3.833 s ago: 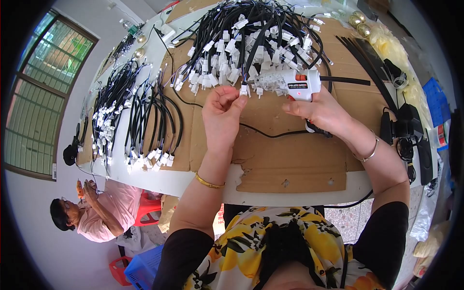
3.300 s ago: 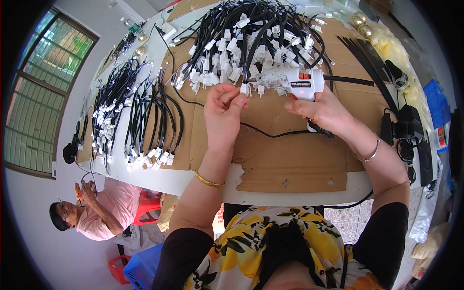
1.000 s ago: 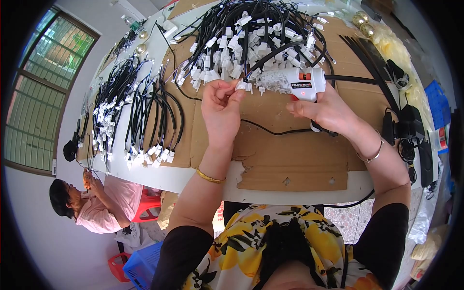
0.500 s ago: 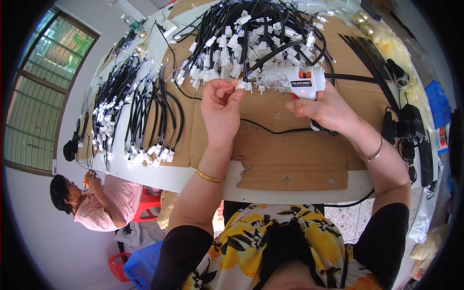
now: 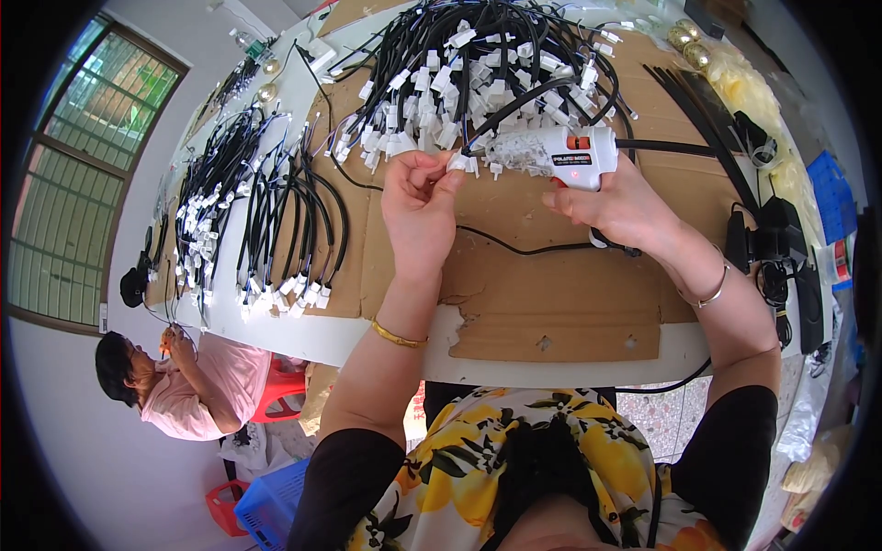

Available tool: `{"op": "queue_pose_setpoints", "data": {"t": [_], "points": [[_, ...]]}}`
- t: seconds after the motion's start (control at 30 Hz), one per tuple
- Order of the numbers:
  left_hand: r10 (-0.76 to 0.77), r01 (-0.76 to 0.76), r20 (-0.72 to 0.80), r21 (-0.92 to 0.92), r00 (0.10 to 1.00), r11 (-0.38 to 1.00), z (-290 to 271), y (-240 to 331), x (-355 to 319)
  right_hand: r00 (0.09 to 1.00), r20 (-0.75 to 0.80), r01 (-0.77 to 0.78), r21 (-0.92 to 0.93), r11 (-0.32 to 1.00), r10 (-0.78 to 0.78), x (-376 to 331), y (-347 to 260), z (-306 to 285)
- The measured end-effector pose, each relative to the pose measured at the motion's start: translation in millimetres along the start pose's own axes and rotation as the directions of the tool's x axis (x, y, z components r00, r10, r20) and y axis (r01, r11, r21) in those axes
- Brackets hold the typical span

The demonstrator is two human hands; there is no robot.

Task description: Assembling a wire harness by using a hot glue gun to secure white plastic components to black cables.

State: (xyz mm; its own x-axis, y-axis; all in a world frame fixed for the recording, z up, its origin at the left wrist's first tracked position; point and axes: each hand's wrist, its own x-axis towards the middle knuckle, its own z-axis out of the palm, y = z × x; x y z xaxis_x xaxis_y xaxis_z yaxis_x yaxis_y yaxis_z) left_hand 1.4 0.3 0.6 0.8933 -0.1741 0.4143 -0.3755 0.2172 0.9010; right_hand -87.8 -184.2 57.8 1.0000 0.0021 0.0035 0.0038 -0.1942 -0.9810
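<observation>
A small white connector (image 5: 462,163) on a black sleeved cable is pinched between the thumb and fingers of my left hand (image 5: 419,207). My right hand (image 5: 625,207) is wrapped round a white hot glue gun (image 5: 583,158) with a red trigger and a small lit red light. Its nozzle, caked in clear dried glue (image 5: 514,151), points left at the connector; I cannot tell whether the tip touches it. Just beyond both hands lies a large heap of black cables with white connectors (image 5: 496,87). A black glue stick (image 5: 666,147) runs out of the gun's back.
Cardboard (image 5: 570,312) covers much of the white table. Finished-looking cable bundles (image 5: 276,211) lie at left. Black power adapters (image 5: 781,230) and black rods (image 5: 703,119) are at right. A black cord (image 5: 524,250) crosses the cardboard. A seated person in pink (image 5: 197,390) handles something orange at lower left.
Almost nothing differs. The fingers of my right hand have shifted slightly at the glue gun's trigger; my left hand and the connector stay in place.
</observation>
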Motion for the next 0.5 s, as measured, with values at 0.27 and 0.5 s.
{"op": "queue_pose_setpoints", "data": {"t": [0.27, 0.5], "points": [[-0.042, 0.041, -0.009, -0.052, 0.999, 0.998, 2.5, 4.2, -0.7, 0.999, -0.009, 0.037, -0.011, 0.999, -0.037, 0.4, 0.9, -0.1], [-0.136, 0.140, 0.036, -0.150, 0.990, 0.979, 0.1, 5.1, -0.5, 0.998, -0.020, 0.065, 0.025, 0.998, -0.065, 0.8, 2.7, 0.0]]}}
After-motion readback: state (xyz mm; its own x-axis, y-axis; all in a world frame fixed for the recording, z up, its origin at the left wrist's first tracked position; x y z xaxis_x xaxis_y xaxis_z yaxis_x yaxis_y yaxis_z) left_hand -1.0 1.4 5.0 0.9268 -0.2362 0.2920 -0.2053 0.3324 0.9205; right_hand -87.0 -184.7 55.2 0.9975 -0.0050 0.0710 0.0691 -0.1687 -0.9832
